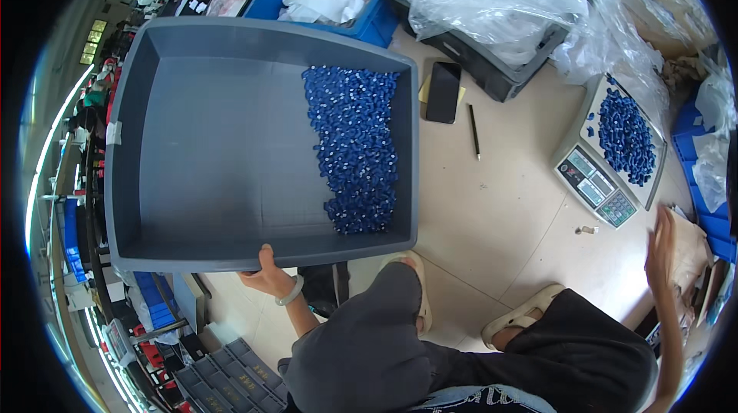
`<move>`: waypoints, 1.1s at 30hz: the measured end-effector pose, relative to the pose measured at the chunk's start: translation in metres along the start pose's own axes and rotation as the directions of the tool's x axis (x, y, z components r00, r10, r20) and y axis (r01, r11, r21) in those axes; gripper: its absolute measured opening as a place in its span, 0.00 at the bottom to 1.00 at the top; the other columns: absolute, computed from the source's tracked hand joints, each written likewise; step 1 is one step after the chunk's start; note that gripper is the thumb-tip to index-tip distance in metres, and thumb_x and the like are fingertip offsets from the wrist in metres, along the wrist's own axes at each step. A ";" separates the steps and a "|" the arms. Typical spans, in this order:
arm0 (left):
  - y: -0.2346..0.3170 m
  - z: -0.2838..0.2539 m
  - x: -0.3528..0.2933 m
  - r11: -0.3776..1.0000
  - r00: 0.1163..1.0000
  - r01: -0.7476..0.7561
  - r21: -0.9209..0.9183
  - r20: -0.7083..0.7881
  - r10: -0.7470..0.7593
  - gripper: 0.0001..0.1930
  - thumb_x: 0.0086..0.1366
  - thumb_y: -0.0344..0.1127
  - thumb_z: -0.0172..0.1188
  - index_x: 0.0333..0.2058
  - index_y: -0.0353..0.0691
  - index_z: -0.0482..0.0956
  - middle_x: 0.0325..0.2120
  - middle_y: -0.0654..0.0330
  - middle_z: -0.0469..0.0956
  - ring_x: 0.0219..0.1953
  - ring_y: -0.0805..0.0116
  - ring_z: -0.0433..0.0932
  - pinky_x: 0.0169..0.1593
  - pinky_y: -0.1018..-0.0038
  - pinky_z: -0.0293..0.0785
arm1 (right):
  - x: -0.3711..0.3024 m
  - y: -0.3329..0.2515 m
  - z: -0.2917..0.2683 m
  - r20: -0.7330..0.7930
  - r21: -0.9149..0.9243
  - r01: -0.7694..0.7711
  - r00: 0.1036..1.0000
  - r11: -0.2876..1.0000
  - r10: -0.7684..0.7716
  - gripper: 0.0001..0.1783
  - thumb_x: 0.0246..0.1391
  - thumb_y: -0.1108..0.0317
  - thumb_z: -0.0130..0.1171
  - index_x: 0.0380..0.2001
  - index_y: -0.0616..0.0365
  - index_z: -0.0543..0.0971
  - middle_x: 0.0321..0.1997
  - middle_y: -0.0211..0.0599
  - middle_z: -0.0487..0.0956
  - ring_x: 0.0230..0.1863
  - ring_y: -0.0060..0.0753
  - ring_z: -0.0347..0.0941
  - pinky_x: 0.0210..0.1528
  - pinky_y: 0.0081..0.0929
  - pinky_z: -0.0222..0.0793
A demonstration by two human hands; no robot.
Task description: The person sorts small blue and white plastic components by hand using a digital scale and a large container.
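My left hand (270, 278) grips the near rim of a large grey plastic bin (223, 144), its thumb over the edge and its fingers hidden below. The bin looks tilted, and many small dark-blue plastic pieces (355, 151) lie heaped along its right side. At the far right my right hand (661, 250) is held up, slightly blurred, fingers stretched out with nothing visible in them. Just beyond it stands a digital scale (596, 178), with a pile of the same blue pieces (626, 136) on its pan.
A phone (443, 92) and a black pen (474, 132) lie on the tiled floor (500, 205). Behind them are a black crate (503, 86) with clear plastic bags (492, 5) and a blue bin (373, 24). Grey crates (231, 382) sit at lower left.
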State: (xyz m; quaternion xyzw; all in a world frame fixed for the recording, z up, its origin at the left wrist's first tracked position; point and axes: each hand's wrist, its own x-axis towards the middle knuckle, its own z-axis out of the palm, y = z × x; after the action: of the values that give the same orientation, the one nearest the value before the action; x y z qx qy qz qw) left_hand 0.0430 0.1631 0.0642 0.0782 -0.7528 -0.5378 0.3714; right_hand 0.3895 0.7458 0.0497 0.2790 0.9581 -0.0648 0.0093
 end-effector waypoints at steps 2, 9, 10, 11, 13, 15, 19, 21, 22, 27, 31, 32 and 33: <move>0.003 0.003 -0.005 1.000 1.000 -0.002 0.009 0.023 0.002 0.18 0.45 0.26 0.61 0.38 0.25 0.73 0.33 0.53 0.75 0.32 0.65 0.74 0.39 0.72 0.73 | 0.076 -0.118 -0.024 0.125 0.191 0.216 0.962 0.957 -0.242 0.30 0.52 0.79 0.49 0.61 0.61 0.61 0.63 0.53 0.61 0.64 0.51 0.59 0.65 0.39 0.55; -0.001 0.013 -0.003 0.992 0.992 0.119 -0.039 -0.041 -0.121 0.19 0.44 0.25 0.59 0.39 0.26 0.72 0.33 0.53 0.75 0.33 0.64 0.75 0.41 0.73 0.73 | 0.232 -0.443 0.128 -0.249 0.547 0.650 0.729 0.528 -0.638 0.35 0.58 0.43 0.50 0.63 0.47 0.59 0.62 0.66 0.59 0.60 0.67 0.59 0.62 0.48 0.56; -0.003 0.016 -0.003 0.989 0.990 0.131 -0.061 -0.044 -0.134 0.20 0.44 0.25 0.58 0.39 0.26 0.72 0.32 0.53 0.74 0.32 0.64 0.75 0.41 0.73 0.74 | 0.252 -0.475 0.152 -0.228 0.577 0.555 0.814 0.600 -0.534 0.38 0.55 0.39 0.50 0.63 0.45 0.59 0.62 0.66 0.59 0.60 0.68 0.58 0.61 0.50 0.56; -0.003 0.015 -0.001 0.988 0.989 0.136 -0.069 -0.054 -0.140 0.20 0.44 0.25 0.58 0.39 0.26 0.71 0.32 0.53 0.74 0.32 0.64 0.75 0.40 0.72 0.74 | 0.262 -0.506 0.168 -0.201 0.614 0.453 0.881 0.646 -0.428 0.40 0.52 0.35 0.51 0.63 0.43 0.60 0.62 0.65 0.58 0.60 0.68 0.58 0.60 0.52 0.56; -0.003 0.008 0.006 0.988 0.987 0.150 -0.038 -0.046 -0.152 0.20 0.44 0.25 0.58 0.39 0.26 0.71 0.32 0.53 0.74 0.31 0.64 0.75 0.39 0.72 0.75 | 0.250 -0.551 0.184 -0.172 0.590 0.341 0.939 0.732 -0.298 0.42 0.48 0.32 0.52 0.62 0.41 0.61 0.62 0.64 0.58 0.59 0.68 0.58 0.59 0.54 0.56; -0.009 0.000 0.010 0.984 0.983 0.180 -0.016 -0.030 -0.180 0.20 0.44 0.26 0.57 0.40 0.26 0.71 0.33 0.52 0.74 0.31 0.64 0.75 0.39 0.71 0.75 | 0.228 -0.582 0.189 -0.155 0.575 0.151 0.985 0.804 -0.074 0.45 0.40 0.29 0.57 0.58 0.40 0.66 0.59 0.60 0.60 0.56 0.66 0.58 0.54 0.56 0.59; -0.019 -0.004 0.016 0.981 0.984 0.179 -0.078 0.019 -0.178 0.20 0.44 0.26 0.57 0.39 0.26 0.71 0.33 0.53 0.74 0.30 0.64 0.75 0.38 0.72 0.75 | 0.192 -0.606 0.199 -0.149 0.619 0.230 0.973 0.751 -0.175 0.33 0.44 0.39 0.61 0.50 0.45 0.72 0.53 0.54 0.65 0.50 0.60 0.64 0.45 0.53 0.68; -0.023 0.002 0.018 0.973 0.980 0.199 -0.113 0.003 -0.200 0.20 0.44 0.26 0.57 0.39 0.27 0.71 0.33 0.53 0.74 0.30 0.64 0.75 0.38 0.72 0.75 | 0.200 -0.608 0.205 -0.250 0.579 0.267 0.957 0.771 -0.144 0.24 0.47 0.46 0.60 0.45 0.47 0.75 0.49 0.51 0.68 0.43 0.56 0.71 0.36 0.48 0.73; -0.026 0.002 0.021 0.967 0.974 0.225 -0.117 -0.013 -0.228 0.20 0.44 0.25 0.57 0.40 0.27 0.71 0.32 0.54 0.74 0.29 0.65 0.74 0.37 0.73 0.75 | 0.206 -0.607 0.207 -0.236 0.604 0.265 0.960 0.752 -0.149 0.21 0.48 0.49 0.60 0.42 0.48 0.75 0.46 0.50 0.70 0.38 0.54 0.74 0.32 0.46 0.74; -0.065 0.003 0.045 0.947 0.949 0.297 -0.127 -0.074 -0.307 0.17 0.44 0.24 0.57 0.36 0.27 0.72 0.30 0.55 0.74 0.28 0.66 0.73 0.36 0.75 0.73 | 0.231 -0.602 0.222 -0.196 0.604 0.242 0.969 0.760 -0.153 0.14 0.51 0.55 0.59 0.34 0.52 0.79 0.37 0.51 0.75 0.28 0.56 0.77 0.28 0.44 0.75; -0.099 0.008 0.076 0.928 0.936 0.351 -0.125 0.031 -0.350 0.19 0.46 0.24 0.59 0.41 0.28 0.70 0.30 0.58 0.71 0.30 0.68 0.71 0.38 0.75 0.71 | 0.252 -0.601 0.222 -0.045 0.659 0.073 0.997 0.748 -0.058 0.16 0.51 0.56 0.57 0.37 0.57 0.80 0.38 0.54 0.78 0.34 0.60 0.77 0.38 0.48 0.75; -0.104 0.013 0.085 0.924 0.934 0.358 -0.136 0.056 -0.353 0.18 0.46 0.24 0.59 0.39 0.29 0.70 0.29 0.58 0.71 0.29 0.69 0.70 0.37 0.75 0.70 | 0.261 -0.601 0.221 -0.015 0.703 0.027 1.000 0.711 -0.023 0.18 0.51 0.56 0.57 0.38 0.58 0.80 0.38 0.55 0.78 0.36 0.60 0.77 0.40 0.48 0.75; -0.110 0.019 0.093 0.919 0.931 0.365 -0.148 0.083 -0.356 0.17 0.47 0.24 0.59 0.38 0.30 0.70 0.28 0.59 0.71 0.28 0.70 0.70 0.36 0.75 0.70 | 0.268 -0.601 0.221 0.017 0.743 -0.020 1.000 0.669 0.011 0.19 0.50 0.55 0.56 0.38 0.59 0.80 0.38 0.57 0.79 0.37 0.60 0.77 0.42 0.48 0.74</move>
State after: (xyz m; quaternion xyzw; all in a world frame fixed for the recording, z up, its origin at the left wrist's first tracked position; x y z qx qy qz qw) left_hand -0.0662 0.0844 0.0102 0.1706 -0.6895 -0.6578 0.2506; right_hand -0.1628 0.3582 -0.1124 0.2667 0.8464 -0.4502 -0.0992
